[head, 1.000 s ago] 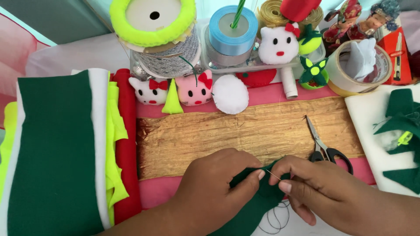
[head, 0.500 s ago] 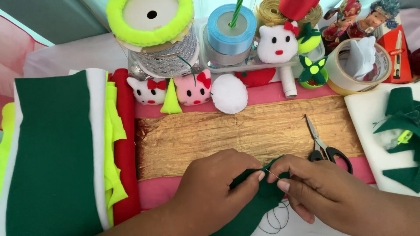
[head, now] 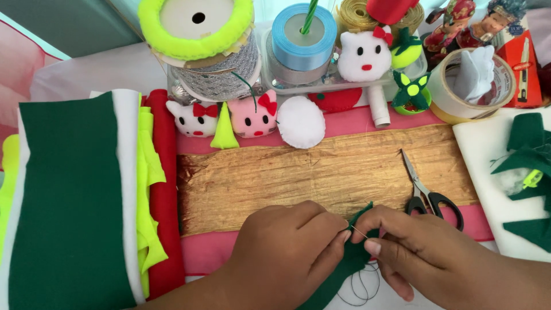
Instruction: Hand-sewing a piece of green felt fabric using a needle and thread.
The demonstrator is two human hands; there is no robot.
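Observation:
My left hand and my right hand meet at the bottom middle over a dark green felt piece. Left fingers pinch the felt's upper edge. Between right thumb and forefinger I grip a thin needle pointing into the felt. Dark thread lies in loops under the felt. Both hands sit at the near edge of a crinkled gold fabric sheet.
Black-handled scissors lie on the gold sheet, right of my hands. Stacked green, white, yellow and red felt fills the left. Felt cat heads, ribbon spools, a tape roll and green felt scraps line the back and right.
Both hands stay pressed together on the green felt, with only small finger shifts. The needle now shows between my fingertips.

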